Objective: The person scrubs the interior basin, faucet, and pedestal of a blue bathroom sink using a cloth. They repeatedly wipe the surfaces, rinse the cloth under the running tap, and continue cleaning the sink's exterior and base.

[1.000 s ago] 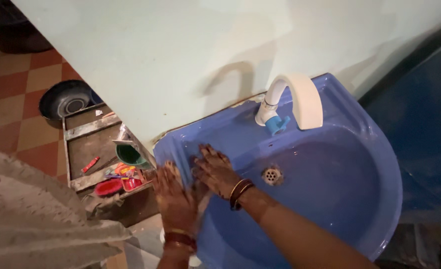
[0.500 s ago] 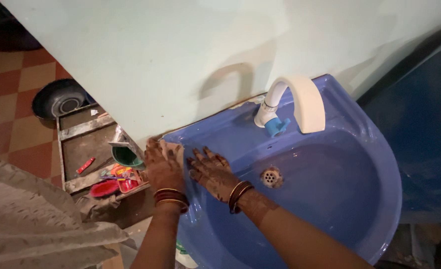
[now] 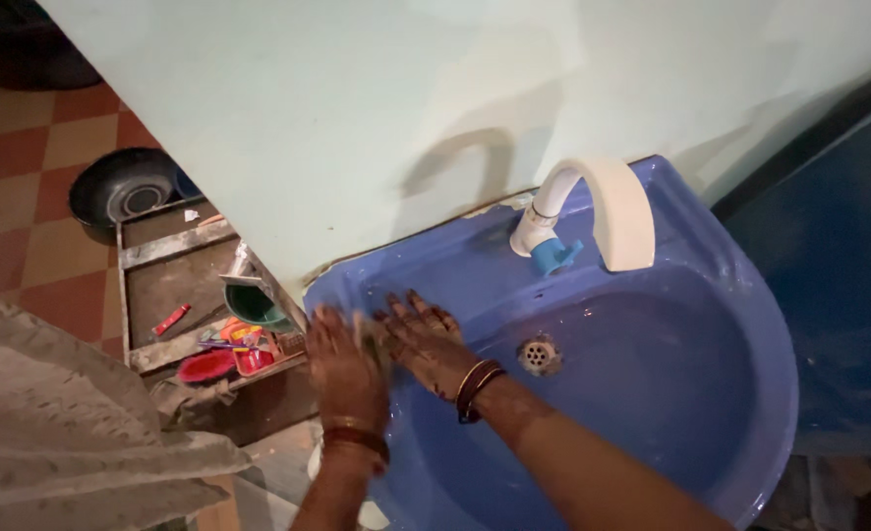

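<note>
A blue wash basin [image 3: 772, 334] is fixed to a pale wall, with a white curved tap [image 3: 614, 208] and its blue handle [image 3: 554, 256] at the back. The drain [image 3: 539, 354] lies in the middle of the bowl. My left hand [image 3: 343, 374], blurred and wearing bangles, rests on the basin's left rim and presses a small pale pad [image 3: 365, 334] against it. My right hand [image 3: 422, 341] lies flat with fingers spread on the bowl's inner left slope, right beside the left hand. Both hands carry dark patterned markings.
Left of the basin, a low grey shelf [image 3: 175, 280] holds a green cup [image 3: 252, 305], a red dish [image 3: 205, 367] and small coloured items. A dark round pan [image 3: 121, 192] sits on the checkered floor. Grey cloth [image 3: 72, 433] fills the lower left. A dark blue surface [image 3: 834, 265] stands at right.
My left hand slid up to the basin's back-left corner, then back down along the left rim with the pale pad. My right hand stayed flat on the slope, shifting only slightly.
</note>
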